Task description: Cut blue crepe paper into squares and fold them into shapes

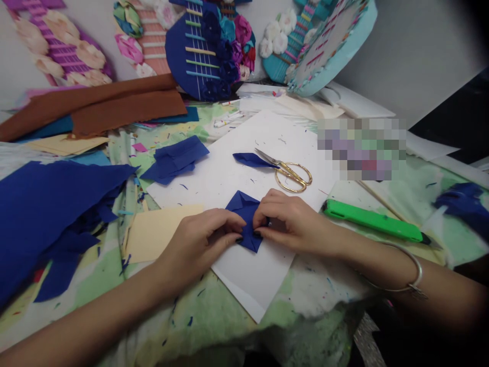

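Observation:
A small dark blue paper square [243,213], with folded edges, lies on a white sheet [263,300] in front of me. My left hand [210,234] pinches its left side near the lower edge, thumb and fingertips close together. On its right side my right hand [284,219] is closed, with the fingers curled over the paper and the thumb below. The fingers hide part of the square. Just beyond the hands rest gold-handled scissors [292,176], their blades over a narrow blue paper piece [250,159]. More cut blue paper [178,159] lies to the upper left.
A green utility knife [374,220] lies right of my right hand. Large blue paper [49,219] covers the left side, near a cream card [156,232]. Brown paper [126,104] and decorated guitar-shaped pieces [196,51] stand at the back. Paper scraps litter the green-and-white cloth [160,316].

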`<state>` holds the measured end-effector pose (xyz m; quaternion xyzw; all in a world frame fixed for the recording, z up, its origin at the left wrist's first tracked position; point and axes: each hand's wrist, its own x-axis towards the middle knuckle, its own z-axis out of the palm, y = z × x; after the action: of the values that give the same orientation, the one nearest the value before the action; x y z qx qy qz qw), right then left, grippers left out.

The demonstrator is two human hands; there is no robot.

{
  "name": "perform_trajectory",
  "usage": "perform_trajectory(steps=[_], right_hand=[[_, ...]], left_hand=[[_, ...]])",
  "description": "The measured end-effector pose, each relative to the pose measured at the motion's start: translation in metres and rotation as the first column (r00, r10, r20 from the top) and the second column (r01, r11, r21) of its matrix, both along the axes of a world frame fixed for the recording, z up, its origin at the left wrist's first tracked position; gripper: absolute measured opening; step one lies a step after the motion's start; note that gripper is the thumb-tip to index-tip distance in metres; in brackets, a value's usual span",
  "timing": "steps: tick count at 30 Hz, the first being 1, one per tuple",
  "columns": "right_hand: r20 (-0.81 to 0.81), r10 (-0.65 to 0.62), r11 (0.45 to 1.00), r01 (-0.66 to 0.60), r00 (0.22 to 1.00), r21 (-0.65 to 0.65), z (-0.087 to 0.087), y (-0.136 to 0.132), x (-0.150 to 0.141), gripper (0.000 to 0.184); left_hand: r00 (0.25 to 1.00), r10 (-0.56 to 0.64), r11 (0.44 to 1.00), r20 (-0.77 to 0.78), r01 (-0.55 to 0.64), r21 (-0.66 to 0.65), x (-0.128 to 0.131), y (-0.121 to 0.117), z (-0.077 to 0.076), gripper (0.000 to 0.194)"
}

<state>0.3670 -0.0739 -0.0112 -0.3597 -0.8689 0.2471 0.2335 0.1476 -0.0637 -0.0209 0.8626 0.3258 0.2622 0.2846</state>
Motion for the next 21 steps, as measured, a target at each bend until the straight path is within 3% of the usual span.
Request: perform_trajectory(steps=[7,16,21], right_hand=[[-0.001,-0.044,0.998,0.044,0.999,-0.036,-0.0003,-0.0003,-0.0002,0.01],[-0.009,-0.053,0.997,0.053,0.999,-0.057,-0.0015,-0.0013,0.0001,0.01],[-0.002,-0.056,0.996,0.056,0.998,-0.064,-0.0011,-0.0009,-0.0003,0.01]], left_hand=[[0.999,0.038,0.998,-0.022,-0.037,0.041,0.0011,0.0021,0.0001,0.012],[0.993,-0.113,0.98,0.022,0.108,0.169,-0.0009,0.0029,-0.0026,0.016],[0.991,-0.133,0.964,0.011,0.127,0.236,-0.002,0.0023,-0.0047,0.018]])
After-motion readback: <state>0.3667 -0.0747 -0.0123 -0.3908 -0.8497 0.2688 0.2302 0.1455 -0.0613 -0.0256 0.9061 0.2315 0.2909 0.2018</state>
